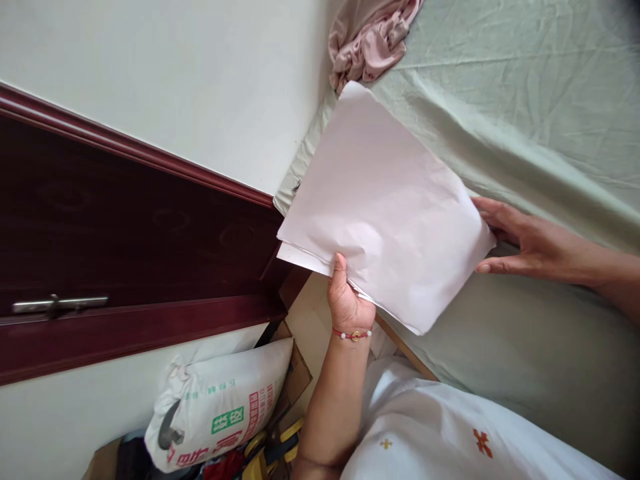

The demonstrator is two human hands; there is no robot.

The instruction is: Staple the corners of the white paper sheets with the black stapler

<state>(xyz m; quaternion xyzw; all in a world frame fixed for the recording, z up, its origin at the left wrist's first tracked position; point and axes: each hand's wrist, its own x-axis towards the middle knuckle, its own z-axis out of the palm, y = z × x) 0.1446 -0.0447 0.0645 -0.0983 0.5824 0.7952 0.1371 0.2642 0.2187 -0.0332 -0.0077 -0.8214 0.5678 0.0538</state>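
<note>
A stack of white paper sheets [385, 207] is held up over the edge of a bed. My left hand [347, 300], with a red bead bracelet on the wrist, grips the stack's lower edge; the thumb lies on top and the fingers are hidden beneath. My right hand [525, 240] reaches in from the right. Its fingers are stretched out and rest against the stack's right edge, with the thumb just under the corner. The top sheet is slightly creased near my left thumb.
A bed with a pale green sheet [525, 100] fills the right side, with a crumpled pink cloth [370, 40] at its far end. A dark red door [125, 227] with a metal handle [60, 305] is on the left. A printed white sack [220, 407] lies below it.
</note>
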